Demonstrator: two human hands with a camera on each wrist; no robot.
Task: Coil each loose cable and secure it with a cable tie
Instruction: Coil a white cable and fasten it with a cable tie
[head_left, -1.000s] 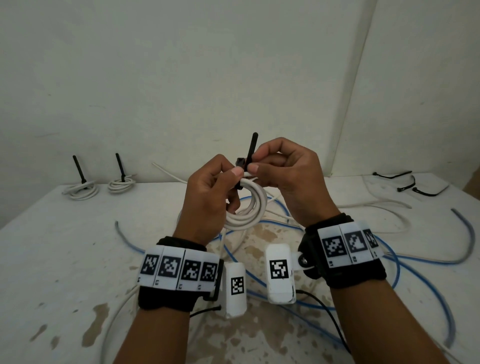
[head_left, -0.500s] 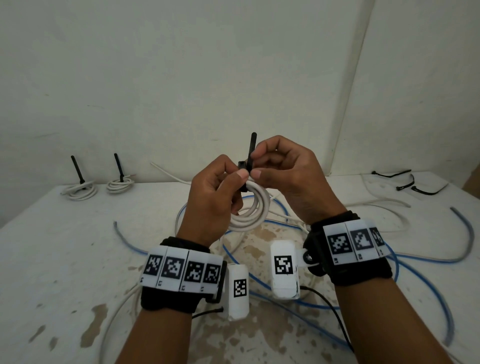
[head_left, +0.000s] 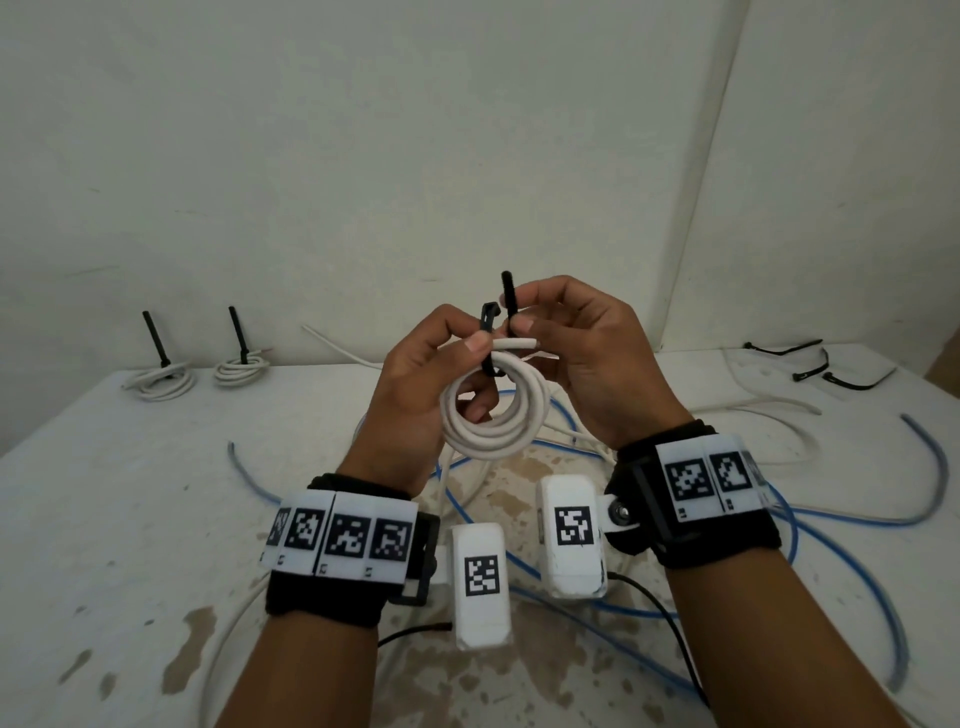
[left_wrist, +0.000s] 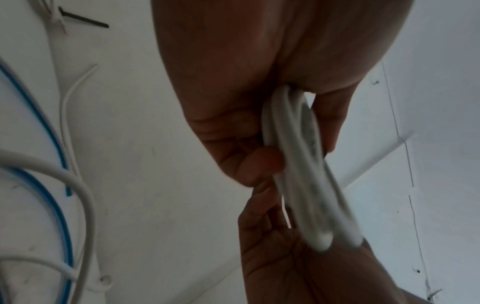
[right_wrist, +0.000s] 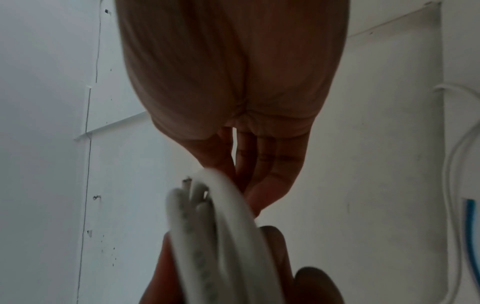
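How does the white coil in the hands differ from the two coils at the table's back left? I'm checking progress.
Held coil: up in the hands, its black tie looped round but unthreaded. Back-left coils: lying on the table, ties closed with tails standing up. All are white cable with black ties.

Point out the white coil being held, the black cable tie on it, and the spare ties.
white coil (head_left: 488, 441), head view, lower loops.
black cable tie (head_left: 509, 296), head view, upright tail.
spare ties (head_left: 810, 370), head view, middle tie.
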